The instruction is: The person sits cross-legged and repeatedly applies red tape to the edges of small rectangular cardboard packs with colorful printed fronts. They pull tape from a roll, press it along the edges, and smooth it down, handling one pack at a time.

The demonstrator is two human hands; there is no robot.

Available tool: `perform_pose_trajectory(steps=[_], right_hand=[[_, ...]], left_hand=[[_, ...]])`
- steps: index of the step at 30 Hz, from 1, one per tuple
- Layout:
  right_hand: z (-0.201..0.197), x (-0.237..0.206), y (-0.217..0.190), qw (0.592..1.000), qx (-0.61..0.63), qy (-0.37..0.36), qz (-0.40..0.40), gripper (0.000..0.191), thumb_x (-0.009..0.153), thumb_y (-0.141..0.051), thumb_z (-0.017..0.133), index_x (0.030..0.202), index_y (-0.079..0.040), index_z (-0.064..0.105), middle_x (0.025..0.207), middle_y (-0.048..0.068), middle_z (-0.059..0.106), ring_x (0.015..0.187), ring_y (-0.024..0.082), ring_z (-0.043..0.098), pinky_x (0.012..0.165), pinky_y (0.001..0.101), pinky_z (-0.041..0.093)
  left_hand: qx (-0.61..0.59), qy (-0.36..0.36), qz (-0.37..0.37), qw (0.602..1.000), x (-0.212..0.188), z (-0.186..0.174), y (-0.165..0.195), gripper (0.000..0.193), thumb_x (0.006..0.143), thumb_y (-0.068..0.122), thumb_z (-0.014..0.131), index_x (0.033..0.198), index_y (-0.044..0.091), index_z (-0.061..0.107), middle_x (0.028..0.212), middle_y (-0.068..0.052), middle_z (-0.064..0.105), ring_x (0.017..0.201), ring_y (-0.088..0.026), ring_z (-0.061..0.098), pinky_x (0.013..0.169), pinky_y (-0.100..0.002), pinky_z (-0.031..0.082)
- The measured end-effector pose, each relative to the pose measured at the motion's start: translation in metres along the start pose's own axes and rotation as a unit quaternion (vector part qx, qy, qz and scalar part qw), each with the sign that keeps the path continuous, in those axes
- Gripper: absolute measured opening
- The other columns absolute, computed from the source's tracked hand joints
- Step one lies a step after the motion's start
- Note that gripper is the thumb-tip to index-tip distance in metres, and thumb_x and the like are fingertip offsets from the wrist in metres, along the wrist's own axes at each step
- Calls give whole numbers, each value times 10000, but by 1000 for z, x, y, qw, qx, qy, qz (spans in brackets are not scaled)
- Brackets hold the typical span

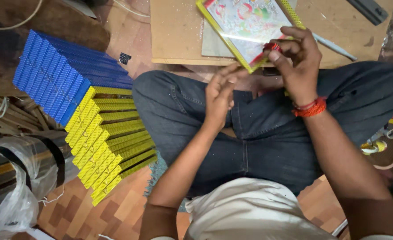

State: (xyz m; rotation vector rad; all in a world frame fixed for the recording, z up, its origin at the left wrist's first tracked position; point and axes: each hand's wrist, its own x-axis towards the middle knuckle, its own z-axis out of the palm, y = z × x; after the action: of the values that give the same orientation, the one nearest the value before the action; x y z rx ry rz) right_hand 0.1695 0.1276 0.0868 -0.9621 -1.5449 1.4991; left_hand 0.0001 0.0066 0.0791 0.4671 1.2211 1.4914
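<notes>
Right hand (296, 60) pinches small red bit (272, 46) at yellow picture frame (250, 26) edge — left hand (218, 95) loose, fingers touching frame's lower side. Stack of blue & yellow frames (85, 111) nearby.

Upper middle of the frame is crowded: the framed picture (250, 26) lies tilted on the wooden board (174, 35), with the right hand (296, 58) on its lower corner and the left hand (218, 95) just below. Bare board shows to the frame's left and upper right, though a grey tool (334, 46) crosses there. The left side is blocked by a stack of blue and yellow frames (85, 111); a plastic bag (14, 191) fills the lower left. At the right edge, what look like tape rolls (378, 144) sit close to the knee.
</notes>
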Motion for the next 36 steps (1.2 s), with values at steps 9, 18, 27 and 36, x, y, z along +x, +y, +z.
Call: perform_pose_trajectory(steps=[9,18,27,36], right_hand=[[12,-13,-21,935,-274,-76,-210,587,909,67,769,1448,8,543,1249,157,718,1113,278,739,996,364,581],[16,-10,-28,879,-413,-85,-224,216,908,-106,834,1090,-88,720,986,78,725,916,272,690,824,388,527],[11,-14,-16,870,-470,-81,-128,107,921,-154,803,1008,-102,769,925,68,711,932,269,662,850,399,500],[7,-5,-1,839,-509,-93,-166,146,926,-145,805,1065,-106,786,983,59,693,1276,274,613,1123,462,409]], left_hand=[[-68,-53,-27,996,29,4,-20,298,1011,171,699,1250,-2,662,1010,-67,726,723,-43,621,635,-210,517],[287,-29,213,933,83,-34,-13,67,994,55,663,1051,20,654,957,-43,672,853,-147,655,772,-288,535],[427,177,325,825,178,-63,14,176,948,161,737,1027,32,648,971,-125,647,866,-321,666,768,-416,519],[476,225,299,796,197,-70,-14,172,902,146,718,902,1,625,892,-153,626,799,-354,630,719,-457,485]])
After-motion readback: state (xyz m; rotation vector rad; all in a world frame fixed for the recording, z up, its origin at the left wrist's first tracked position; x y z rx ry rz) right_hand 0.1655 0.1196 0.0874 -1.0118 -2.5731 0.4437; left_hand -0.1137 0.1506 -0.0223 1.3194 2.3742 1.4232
